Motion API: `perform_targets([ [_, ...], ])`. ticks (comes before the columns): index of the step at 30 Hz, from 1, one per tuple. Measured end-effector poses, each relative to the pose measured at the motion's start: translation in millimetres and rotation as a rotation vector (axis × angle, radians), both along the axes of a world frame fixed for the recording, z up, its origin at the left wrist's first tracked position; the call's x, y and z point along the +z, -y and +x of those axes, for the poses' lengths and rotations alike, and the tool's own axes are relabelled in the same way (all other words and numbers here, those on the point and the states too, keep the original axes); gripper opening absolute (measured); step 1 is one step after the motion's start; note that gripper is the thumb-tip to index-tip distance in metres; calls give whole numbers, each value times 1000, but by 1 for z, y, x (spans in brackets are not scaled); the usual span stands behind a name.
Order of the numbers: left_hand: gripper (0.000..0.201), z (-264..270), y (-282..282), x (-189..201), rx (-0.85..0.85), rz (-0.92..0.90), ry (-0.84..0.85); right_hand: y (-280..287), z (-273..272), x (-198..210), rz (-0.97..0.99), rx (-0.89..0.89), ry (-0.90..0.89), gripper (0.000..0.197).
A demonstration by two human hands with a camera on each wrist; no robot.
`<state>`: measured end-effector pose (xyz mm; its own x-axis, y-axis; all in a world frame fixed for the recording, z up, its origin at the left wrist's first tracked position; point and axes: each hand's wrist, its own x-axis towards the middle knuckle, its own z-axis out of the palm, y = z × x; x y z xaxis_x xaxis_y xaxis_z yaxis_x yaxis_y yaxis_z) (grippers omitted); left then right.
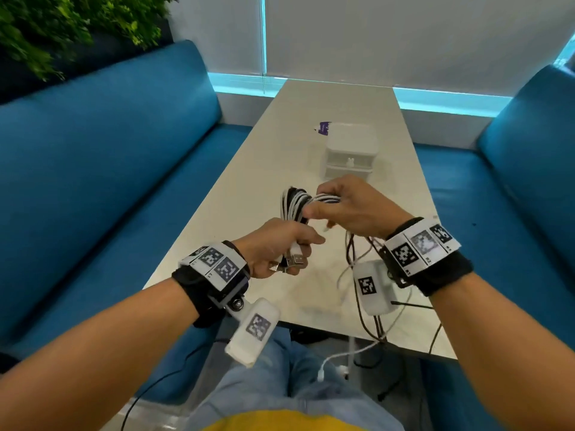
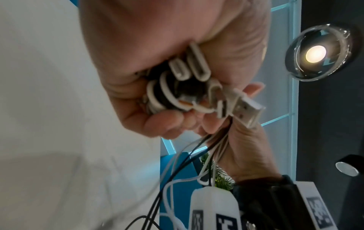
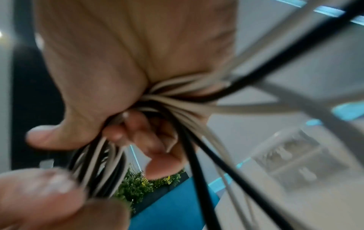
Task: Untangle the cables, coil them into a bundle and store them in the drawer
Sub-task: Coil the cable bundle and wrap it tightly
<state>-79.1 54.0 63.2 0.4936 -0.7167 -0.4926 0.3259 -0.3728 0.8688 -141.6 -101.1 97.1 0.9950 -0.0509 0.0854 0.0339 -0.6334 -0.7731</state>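
A bundle of white and black cables point(image 1: 295, 202) is held above the table between both hands. My left hand point(image 1: 280, 247) grips the lower end of the coil, where the folded loops point(image 2: 177, 80) and a USB plug point(image 2: 246, 110) stick out of the fist. My right hand point(image 1: 345, 203) grips the upper strands point(image 3: 177, 96) of the same cables. Loose ends point(image 1: 357, 275) hang from it to the table and over its near edge. The small white drawer box point(image 1: 350, 150) stands behind the hands, both drawers closed.
The long white table point(image 1: 249, 188) runs between two blue sofas point(image 1: 93, 157). A purple item point(image 1: 324, 128) lies behind the drawer box. Thin black and white wires point(image 1: 376, 325) trail off the table's near edge towards my lap. Plants point(image 1: 46, 29) stand at the far left.
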Motion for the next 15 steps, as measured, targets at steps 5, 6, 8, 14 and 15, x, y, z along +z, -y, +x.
perform_targets([
  [5,45,1,4,-2,-128,-35,-123,-17,1,-18,195,-148,138,66],
  [6,46,0,5,-2,-149,-38,-128,-20,1,-21,278,-188,154,72],
  [8,44,-1,8,-4,-181,-42,-127,-25,3,-25,451,-244,161,66],
  [14,44,-3,11,-1,-275,-45,-33,-31,-1,-22,648,-141,56,32],
  [15,44,-2,12,1,-275,-39,0,-30,-1,-22,658,-127,42,30],
])
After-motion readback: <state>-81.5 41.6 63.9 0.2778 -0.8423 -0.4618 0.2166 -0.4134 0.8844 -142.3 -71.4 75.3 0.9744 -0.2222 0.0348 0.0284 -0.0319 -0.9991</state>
